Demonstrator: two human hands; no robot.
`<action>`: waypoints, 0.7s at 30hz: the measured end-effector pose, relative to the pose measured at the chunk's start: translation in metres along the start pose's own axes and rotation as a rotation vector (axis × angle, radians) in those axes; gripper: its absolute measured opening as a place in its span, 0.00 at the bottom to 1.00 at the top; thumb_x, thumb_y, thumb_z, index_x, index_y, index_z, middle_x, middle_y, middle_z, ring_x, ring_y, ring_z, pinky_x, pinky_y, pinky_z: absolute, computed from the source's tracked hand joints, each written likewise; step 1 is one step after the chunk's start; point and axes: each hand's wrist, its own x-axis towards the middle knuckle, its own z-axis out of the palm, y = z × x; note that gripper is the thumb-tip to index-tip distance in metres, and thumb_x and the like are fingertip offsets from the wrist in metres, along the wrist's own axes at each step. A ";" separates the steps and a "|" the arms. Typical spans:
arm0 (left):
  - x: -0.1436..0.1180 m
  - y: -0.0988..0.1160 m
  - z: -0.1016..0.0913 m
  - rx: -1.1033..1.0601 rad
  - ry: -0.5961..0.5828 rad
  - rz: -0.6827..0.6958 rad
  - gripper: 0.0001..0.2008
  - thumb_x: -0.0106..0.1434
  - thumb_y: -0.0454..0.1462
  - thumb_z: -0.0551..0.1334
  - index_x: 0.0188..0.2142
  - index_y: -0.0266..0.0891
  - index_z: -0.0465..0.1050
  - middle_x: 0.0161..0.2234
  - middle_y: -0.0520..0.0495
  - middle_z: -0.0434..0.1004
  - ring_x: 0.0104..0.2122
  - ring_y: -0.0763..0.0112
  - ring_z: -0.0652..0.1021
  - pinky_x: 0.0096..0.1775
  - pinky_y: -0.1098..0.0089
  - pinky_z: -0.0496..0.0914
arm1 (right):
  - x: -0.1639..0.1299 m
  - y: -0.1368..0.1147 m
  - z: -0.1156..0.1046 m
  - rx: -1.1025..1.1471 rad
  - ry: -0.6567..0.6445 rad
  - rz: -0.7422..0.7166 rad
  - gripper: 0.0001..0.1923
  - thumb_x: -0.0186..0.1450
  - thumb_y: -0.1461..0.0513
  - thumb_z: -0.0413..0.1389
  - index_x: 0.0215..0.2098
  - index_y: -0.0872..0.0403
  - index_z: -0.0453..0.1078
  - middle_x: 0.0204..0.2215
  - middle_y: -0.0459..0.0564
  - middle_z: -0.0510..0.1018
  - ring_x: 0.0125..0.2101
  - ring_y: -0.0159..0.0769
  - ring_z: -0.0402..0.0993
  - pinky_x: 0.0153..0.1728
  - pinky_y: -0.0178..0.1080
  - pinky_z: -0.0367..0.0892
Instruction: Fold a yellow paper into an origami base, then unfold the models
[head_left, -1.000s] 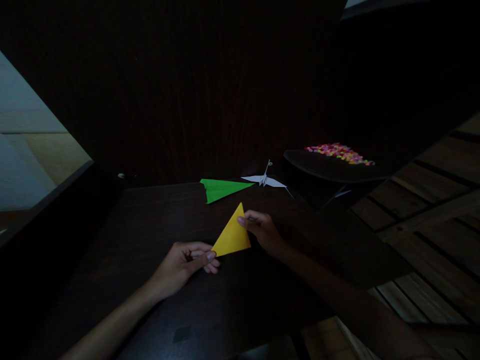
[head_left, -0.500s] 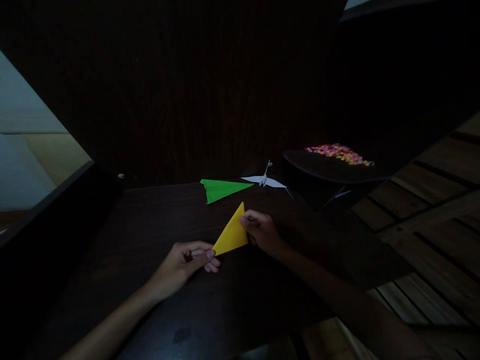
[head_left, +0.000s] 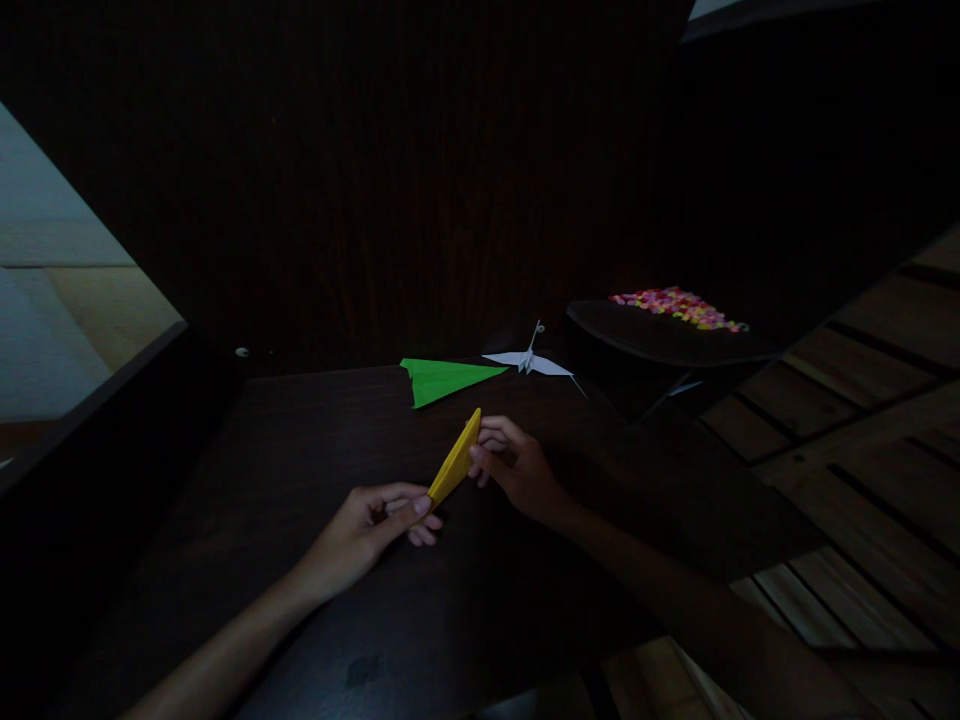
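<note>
A folded piece of yellow paper (head_left: pixel 455 464) is held between my two hands above the dark tabletop. My left hand (head_left: pixel 382 520) pinches its lower left corner between thumb and fingers. At its right edge, my right hand (head_left: pixel 514 465) grips it with the thumb in front; the other fingers are partly hidden behind. The paper is tilted so that its folded long edge shows as a narrow strip. Just beyond lies a green paper plane (head_left: pixel 450 381), and close to its tip rests a white paper crane (head_left: pixel 527 361) with spread wings.
A dark upright panel (head_left: pixel 375 200) rises behind the table (head_left: pixel 300 440). On a rounded shelf (head_left: pixel 637 330) at the right lies a heap of small pink, red and yellow pieces (head_left: pixel 682 306). A raised side board (head_left: pixel 97 400) bounds the left. Wooden slats (head_left: pixel 847 540) show at the lower right.
The yellow paper has turned from showing its broad triangular face to a slimmer, edge-on view. My right hand has shifted slightly left; my left hand stays almost in place.
</note>
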 end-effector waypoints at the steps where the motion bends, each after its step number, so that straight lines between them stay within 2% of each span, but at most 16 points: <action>1: 0.000 -0.001 0.000 -0.004 -0.001 -0.004 0.17 0.61 0.47 0.64 0.38 0.34 0.78 0.33 0.42 0.83 0.30 0.66 0.80 0.35 0.67 0.73 | 0.000 0.000 0.001 0.004 0.007 -0.007 0.15 0.63 0.55 0.58 0.45 0.52 0.64 0.31 0.46 0.74 0.26 0.32 0.75 0.21 0.33 0.70; 6: 0.001 -0.002 0.001 -0.015 0.003 -0.041 0.20 0.59 0.47 0.65 0.45 0.34 0.76 0.36 0.40 0.82 0.31 0.64 0.80 0.35 0.65 0.74 | -0.004 0.000 0.005 0.000 0.010 -0.010 0.15 0.63 0.56 0.57 0.46 0.50 0.61 0.38 0.50 0.75 0.33 0.36 0.75 0.25 0.35 0.74; 9: 0.001 -0.001 0.003 -0.016 0.018 -0.049 0.23 0.58 0.47 0.66 0.47 0.33 0.75 0.35 0.41 0.82 0.31 0.64 0.80 0.35 0.65 0.73 | -0.007 -0.003 0.005 -0.047 -0.046 -0.028 0.15 0.64 0.57 0.57 0.47 0.50 0.62 0.44 0.53 0.76 0.39 0.38 0.75 0.31 0.40 0.75; 12: 0.001 -0.001 0.003 -0.020 0.031 -0.049 0.24 0.57 0.48 0.67 0.48 0.33 0.75 0.32 0.44 0.81 0.30 0.66 0.79 0.35 0.66 0.73 | -0.010 -0.006 0.004 -0.134 -0.093 -0.048 0.21 0.63 0.58 0.59 0.52 0.49 0.60 0.51 0.55 0.74 0.48 0.42 0.73 0.39 0.44 0.73; 14: 0.001 -0.001 0.004 -0.017 0.036 -0.048 0.24 0.57 0.47 0.67 0.48 0.34 0.75 0.31 0.45 0.80 0.29 0.67 0.78 0.35 0.66 0.72 | -0.012 -0.006 0.003 -0.172 -0.097 -0.065 0.25 0.61 0.58 0.61 0.54 0.48 0.58 0.54 0.56 0.72 0.52 0.44 0.70 0.41 0.44 0.71; 17: 0.000 0.000 0.004 -0.010 0.035 -0.045 0.24 0.58 0.47 0.67 0.49 0.34 0.75 0.30 0.47 0.79 0.29 0.68 0.78 0.36 0.67 0.72 | -0.013 -0.005 0.004 -0.198 -0.106 -0.096 0.29 0.59 0.58 0.63 0.55 0.47 0.57 0.56 0.56 0.70 0.53 0.43 0.70 0.39 0.41 0.72; 21: -0.001 0.002 0.005 -0.012 0.031 -0.039 0.23 0.59 0.46 0.65 0.50 0.34 0.74 0.29 0.48 0.79 0.29 0.67 0.78 0.37 0.67 0.71 | -0.015 -0.002 0.006 -0.241 -0.108 -0.134 0.30 0.60 0.58 0.62 0.57 0.47 0.56 0.57 0.56 0.69 0.53 0.43 0.69 0.42 0.42 0.72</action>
